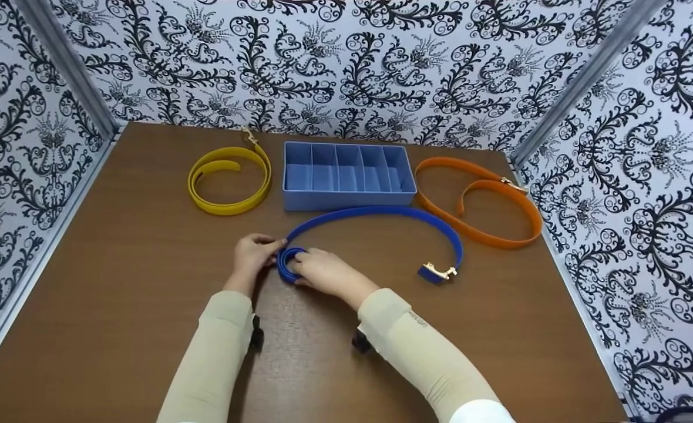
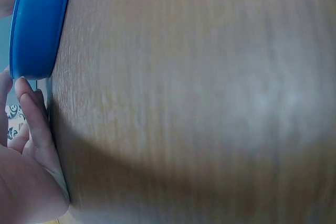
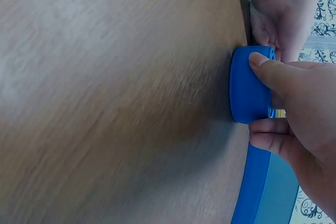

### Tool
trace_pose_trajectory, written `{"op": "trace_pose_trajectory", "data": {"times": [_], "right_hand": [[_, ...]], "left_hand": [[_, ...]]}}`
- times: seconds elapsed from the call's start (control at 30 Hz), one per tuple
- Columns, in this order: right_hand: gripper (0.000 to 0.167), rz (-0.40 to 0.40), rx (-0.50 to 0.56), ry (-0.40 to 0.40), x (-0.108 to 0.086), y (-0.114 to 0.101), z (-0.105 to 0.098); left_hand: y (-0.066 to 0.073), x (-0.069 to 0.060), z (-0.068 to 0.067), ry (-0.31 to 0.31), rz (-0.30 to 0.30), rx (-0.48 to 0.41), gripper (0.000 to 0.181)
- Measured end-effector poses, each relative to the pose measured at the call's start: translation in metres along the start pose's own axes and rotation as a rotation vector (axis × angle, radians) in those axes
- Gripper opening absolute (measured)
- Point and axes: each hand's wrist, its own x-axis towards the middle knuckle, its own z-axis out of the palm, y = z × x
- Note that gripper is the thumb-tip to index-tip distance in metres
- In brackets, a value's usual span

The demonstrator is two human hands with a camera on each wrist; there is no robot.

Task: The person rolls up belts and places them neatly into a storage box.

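A blue belt (image 1: 376, 210) stands on its edge on the brown table, one end wound into a small tight coil. My right hand (image 1: 327, 271) grips this coil. In the right wrist view its thumb (image 3: 260, 60) presses the outer face of the coil (image 3: 249, 87). At the coil's far left side my left hand (image 1: 254, 257) pinches the belt where the loose length leaves the roll. Left fingers (image 2: 37, 119) touch the coil (image 2: 39, 30) in the left wrist view. The unwound part curves right to a gold buckle (image 1: 438, 271).
Behind the blue belt stands a blue-grey box (image 1: 349, 200) with several compartments. A loosely coiled yellow belt (image 1: 229, 208) lies left of it, and an orange belt (image 1: 499, 239) lies to its right. Patterned walls (image 1: 346, 64) enclose the table's back and sides.
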Motion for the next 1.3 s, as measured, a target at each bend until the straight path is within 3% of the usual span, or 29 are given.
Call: {"op": "trace_pose_trajectory", "data": {"times": [0.3, 0.7, 1.03, 1.2, 1.3], "right_hand": [[0.02, 0.011, -0.083, -0.017, 0.003, -0.003, -0.001], [0.007, 0.106, 0.142, -0.077, 0.011, -0.016, -0.01], [0.012, 0.133, 0.16, -0.038, 0.01, -0.016, -0.009], [0.028, 0.179, 0.227, -0.041, 0.007, -0.014, -0.005], [0.035, 0.21, 0.217, -0.044, 0.005, -0.013, -0.003]], "left_hand": [[-0.001, 0.003, 0.001, -0.002, 0.009, -0.031, 0.042], [0.002, -0.001, 0.001, 0.009, 0.028, 0.016, 0.042], [0.0, 0.0, 0.0, 0.016, 0.016, 0.036, 0.04], [0.0, -0.001, 0.001, 0.025, 0.019, 0.052, 0.039], [0.0, -0.001, 0.0, 0.017, 0.021, 0.058, 0.04]]}}
